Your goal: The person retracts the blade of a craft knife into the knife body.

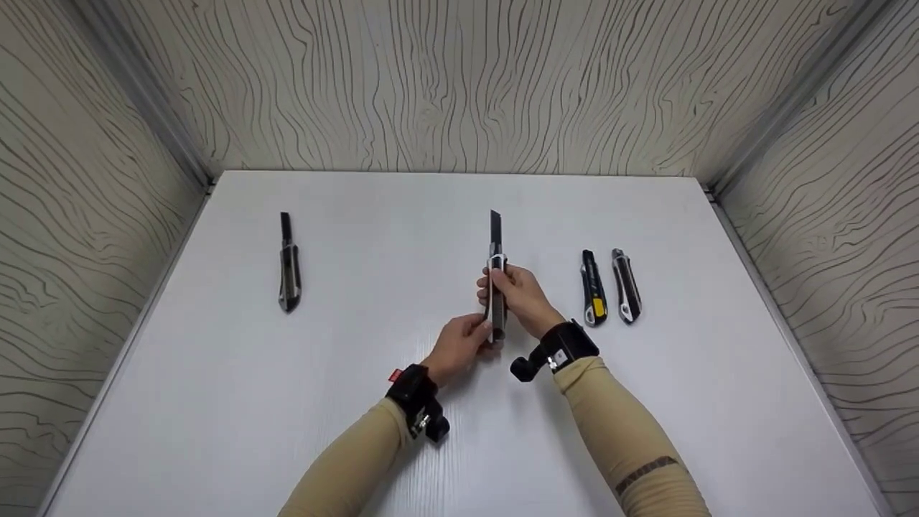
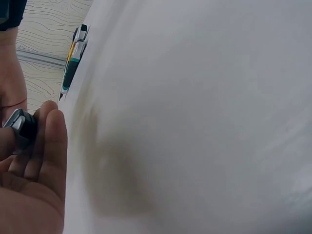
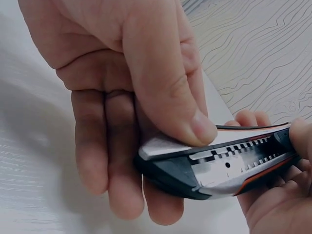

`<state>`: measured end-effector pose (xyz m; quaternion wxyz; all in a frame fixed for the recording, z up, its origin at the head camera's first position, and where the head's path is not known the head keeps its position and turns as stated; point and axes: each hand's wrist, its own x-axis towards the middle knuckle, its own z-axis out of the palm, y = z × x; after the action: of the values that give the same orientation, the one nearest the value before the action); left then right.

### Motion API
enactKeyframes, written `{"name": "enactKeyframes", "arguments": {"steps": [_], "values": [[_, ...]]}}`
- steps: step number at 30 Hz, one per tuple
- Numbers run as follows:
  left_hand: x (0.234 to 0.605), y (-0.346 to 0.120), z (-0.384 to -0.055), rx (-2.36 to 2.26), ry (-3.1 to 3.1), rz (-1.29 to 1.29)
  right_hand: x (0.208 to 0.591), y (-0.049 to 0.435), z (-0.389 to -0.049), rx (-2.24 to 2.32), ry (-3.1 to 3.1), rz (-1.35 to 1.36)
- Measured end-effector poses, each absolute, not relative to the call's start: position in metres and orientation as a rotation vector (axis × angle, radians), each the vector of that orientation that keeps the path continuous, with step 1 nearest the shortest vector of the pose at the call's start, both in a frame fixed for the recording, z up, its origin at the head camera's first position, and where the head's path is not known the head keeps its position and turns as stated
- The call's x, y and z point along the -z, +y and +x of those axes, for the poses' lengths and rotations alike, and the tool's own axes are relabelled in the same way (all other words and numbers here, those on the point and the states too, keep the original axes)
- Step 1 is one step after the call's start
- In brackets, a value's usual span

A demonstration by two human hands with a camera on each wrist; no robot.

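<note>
A utility knife (image 1: 497,301) with a silver and dark body is held above the middle of the table, its blade (image 1: 496,228) extended and pointing away. My right hand (image 1: 528,294) grips the body, the thumb on the slider side and fingers curled behind. At the tail end, my left hand (image 1: 463,345) pinches the knife between thumb and fingers. In the right wrist view, the left hand (image 3: 161,63) is large at the tail, and the right hand (image 3: 282,204) is partly cut off. The left wrist view shows only the knife's dark tail (image 2: 27,126).
A second utility knife (image 1: 289,276), blade out, lies on the white table (image 1: 402,230) at the left. Two more with no blade showing lie side by side at the right: a dark knife with a yellow part (image 1: 594,291) and a silver-edged knife (image 1: 627,287). Patterned walls (image 1: 431,86) enclose the table.
</note>
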<state>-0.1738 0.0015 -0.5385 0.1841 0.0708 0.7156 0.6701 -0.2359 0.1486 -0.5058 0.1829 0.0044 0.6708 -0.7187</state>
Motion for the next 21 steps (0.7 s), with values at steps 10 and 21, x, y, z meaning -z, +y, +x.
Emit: {"name": "enactKeyframes", "arguments": {"steps": [10, 21], "values": [[0.5382, 0.0007, -0.1745, -1.889, 2.031, 0.204, 0.506, 0.1487, -0.2357, 2.032, 1.885, -0.022], [0.5361, 0.0008, -0.1731, -1.921, 2.001, 0.195, 0.5046, 0.1481, -0.2352, 2.043, 1.872, -0.023]]}}
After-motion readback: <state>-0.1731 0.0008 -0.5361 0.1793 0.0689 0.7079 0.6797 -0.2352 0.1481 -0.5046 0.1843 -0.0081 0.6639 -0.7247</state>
